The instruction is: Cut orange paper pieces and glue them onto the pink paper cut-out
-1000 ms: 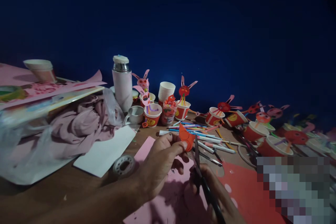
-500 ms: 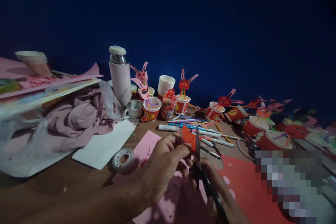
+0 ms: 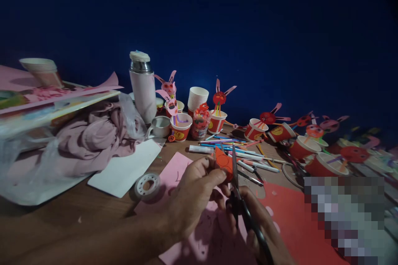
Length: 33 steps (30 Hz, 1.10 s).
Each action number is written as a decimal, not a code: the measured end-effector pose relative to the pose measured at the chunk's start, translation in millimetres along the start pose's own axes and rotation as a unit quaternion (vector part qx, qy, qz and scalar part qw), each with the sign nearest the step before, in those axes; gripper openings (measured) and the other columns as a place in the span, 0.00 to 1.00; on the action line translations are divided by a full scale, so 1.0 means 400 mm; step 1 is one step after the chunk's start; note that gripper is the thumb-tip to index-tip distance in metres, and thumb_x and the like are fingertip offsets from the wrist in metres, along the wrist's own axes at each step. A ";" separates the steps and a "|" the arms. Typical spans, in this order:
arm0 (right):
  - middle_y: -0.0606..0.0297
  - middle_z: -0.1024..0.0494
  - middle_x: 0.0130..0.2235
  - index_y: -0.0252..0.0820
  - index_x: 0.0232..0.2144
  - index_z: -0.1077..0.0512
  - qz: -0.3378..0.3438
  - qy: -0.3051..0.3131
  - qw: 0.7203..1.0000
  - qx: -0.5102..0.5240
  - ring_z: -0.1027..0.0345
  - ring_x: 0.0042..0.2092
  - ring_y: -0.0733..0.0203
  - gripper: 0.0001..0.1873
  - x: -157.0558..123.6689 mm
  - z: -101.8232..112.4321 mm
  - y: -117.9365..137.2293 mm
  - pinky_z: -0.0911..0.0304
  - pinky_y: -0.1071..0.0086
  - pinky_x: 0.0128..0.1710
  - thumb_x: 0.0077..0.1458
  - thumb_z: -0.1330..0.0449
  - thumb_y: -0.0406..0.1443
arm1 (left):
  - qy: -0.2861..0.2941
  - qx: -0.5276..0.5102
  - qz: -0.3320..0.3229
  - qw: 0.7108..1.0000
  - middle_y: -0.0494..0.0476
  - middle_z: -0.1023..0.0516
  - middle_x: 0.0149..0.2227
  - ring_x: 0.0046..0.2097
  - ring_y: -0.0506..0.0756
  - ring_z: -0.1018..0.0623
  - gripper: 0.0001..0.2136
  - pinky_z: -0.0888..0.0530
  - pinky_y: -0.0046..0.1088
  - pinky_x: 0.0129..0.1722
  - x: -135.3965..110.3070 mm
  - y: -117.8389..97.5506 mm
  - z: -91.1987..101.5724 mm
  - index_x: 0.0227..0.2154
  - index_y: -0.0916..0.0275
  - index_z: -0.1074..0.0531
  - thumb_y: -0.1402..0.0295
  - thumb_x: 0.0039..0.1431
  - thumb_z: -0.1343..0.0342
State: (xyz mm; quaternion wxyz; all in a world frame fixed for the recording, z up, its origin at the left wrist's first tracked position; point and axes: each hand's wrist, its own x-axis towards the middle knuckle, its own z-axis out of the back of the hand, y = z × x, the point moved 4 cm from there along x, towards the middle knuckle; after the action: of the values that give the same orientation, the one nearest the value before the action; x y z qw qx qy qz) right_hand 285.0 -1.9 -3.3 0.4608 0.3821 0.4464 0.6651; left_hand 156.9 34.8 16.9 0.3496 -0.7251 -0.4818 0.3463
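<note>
Pinched in my left hand (image 3: 199,190) is a small red-orange paper piece (image 3: 222,160) with a dark curved outline drawn on it. My right hand (image 3: 255,215) grips a pair of black-handled scissors (image 3: 236,174), blades pointing up along the paper's right edge. Whether the blades are cutting into the paper I cannot tell. Below both hands lies a pink paper sheet (image 3: 177,165) with dark marks. Right of them is a red paper sheet (image 3: 289,215) with small pink ovals on it.
Several markers (image 3: 242,153) lie behind my hands. Paper cups with rabbit figures, such as this cup (image 3: 180,128), line the back. A tape roll (image 3: 147,186), white sheet (image 3: 127,169), metal mug (image 3: 160,126), thermos (image 3: 142,91) and bundled cloth (image 3: 99,132) are to the left.
The scissor blades have shifted slightly to the right and down beside the paper. My left hand keeps its pinch, and the whole view has moved slightly.
</note>
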 end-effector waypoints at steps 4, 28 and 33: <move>0.57 0.29 0.39 0.47 0.42 0.33 0.002 0.005 1.000 0.023 0.37 0.44 0.48 0.32 0.001 0.001 -0.007 0.35 0.64 0.35 0.42 0.47 0.61 | 0.003 -0.002 0.006 1.000 0.49 0.33 0.23 0.22 0.46 0.33 0.02 0.36 0.20 0.18 0.000 -0.003 -0.002 0.26 0.65 0.37 0.74 0.47 0.49; 0.69 0.36 0.24 0.42 0.36 0.35 -0.008 0.018 0.997 0.077 0.46 0.25 0.66 0.30 0.000 -0.010 -0.029 0.47 0.74 0.24 0.42 0.46 0.60 | 0.011 0.011 -0.009 1.000 0.48 0.34 0.24 0.23 0.46 0.34 0.01 0.36 0.21 0.18 0.005 -0.003 0.004 0.25 0.65 0.35 0.73 0.48 0.48; 0.68 0.36 0.25 0.42 0.35 0.35 -0.008 0.004 0.997 0.071 0.45 0.25 0.66 0.30 -0.001 -0.005 -0.027 0.46 0.73 0.25 0.42 0.46 0.60 | 0.012 0.021 -0.012 1.000 0.48 0.33 0.23 0.22 0.46 0.34 0.01 0.36 0.21 0.18 0.005 -0.004 0.007 0.25 0.65 0.35 0.73 0.49 0.48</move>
State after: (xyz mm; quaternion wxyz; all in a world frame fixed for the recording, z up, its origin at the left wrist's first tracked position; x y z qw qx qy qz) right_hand 286.2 -1.0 -14.4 0.4358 0.4073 0.4972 0.6300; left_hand 154.5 37.7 16.7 0.3743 -0.7161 -0.4786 0.3437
